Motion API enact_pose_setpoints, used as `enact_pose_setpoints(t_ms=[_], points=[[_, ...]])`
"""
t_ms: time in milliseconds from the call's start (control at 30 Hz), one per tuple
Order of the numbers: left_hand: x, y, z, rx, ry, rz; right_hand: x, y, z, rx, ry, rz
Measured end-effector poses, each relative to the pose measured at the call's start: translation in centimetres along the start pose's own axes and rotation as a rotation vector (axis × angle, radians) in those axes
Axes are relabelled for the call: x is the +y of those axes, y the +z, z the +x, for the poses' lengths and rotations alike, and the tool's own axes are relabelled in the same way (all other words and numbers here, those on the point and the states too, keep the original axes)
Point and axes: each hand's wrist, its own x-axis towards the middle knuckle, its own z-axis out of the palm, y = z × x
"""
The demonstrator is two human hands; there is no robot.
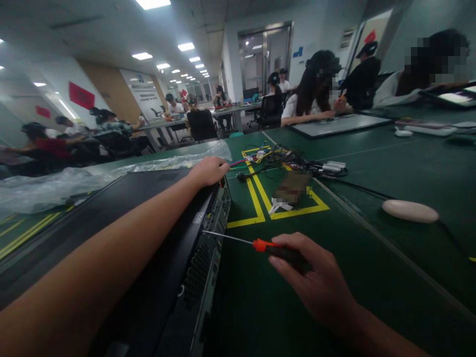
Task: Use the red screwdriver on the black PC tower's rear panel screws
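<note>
A black computer case (163, 233) lies on its side at the left, its back panel with vents facing right. My left hand (210, 170) is closed over the far back corner of the case, fingers curled at the edge and partly hidden. Between the thumb and fingers of my right hand (316, 275) is a screwdriver (262, 245) with an orange and black handle. Its long thin shaft points left, and the tip meets the case's back edge above the honeycomb vent. Whether it sits in a screw I cannot tell.
Crumpled clear plastic (33, 191) lies behind the case. Tangled cables (282, 154) and a blurred dark item (292, 188) lie near yellow tape marks on the green table (372, 282). A pale oval object (410, 210) with a cord is at right. Other people sit beyond.
</note>
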Motion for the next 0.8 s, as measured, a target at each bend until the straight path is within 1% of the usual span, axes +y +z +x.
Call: enact_pose_setpoints(t_ms=[133,267,467,600,733,800], points=[[-0.1,0.1,0.3,-0.006,0.009,0.04,-0.1,0.1,-0.1,0.028,0.015,-0.027],[-0.4,0.2,0.6,-0.021,0.025,0.061,-0.1,0.2,-0.5,0.012,0.066,-0.025],[-0.5,0.4,0.7,-0.002,0.044,0.032,0.7,0.2,-0.8,-0.009,0.128,-0.065],[-0.4,0.4,0.7,0.0,0.058,0.024,0.8,0.2,-0.9,0.005,0.089,-0.105],[-0.4,0.5,0.7,-0.015,0.035,0.015,-0.2,0.0,-1.1,-0.012,-0.008,-0.12],[-0.5,0.5,0.7,-0.008,0.037,0.024,-0.6,0.0,-1.1,-0.028,-0.012,-0.112]])
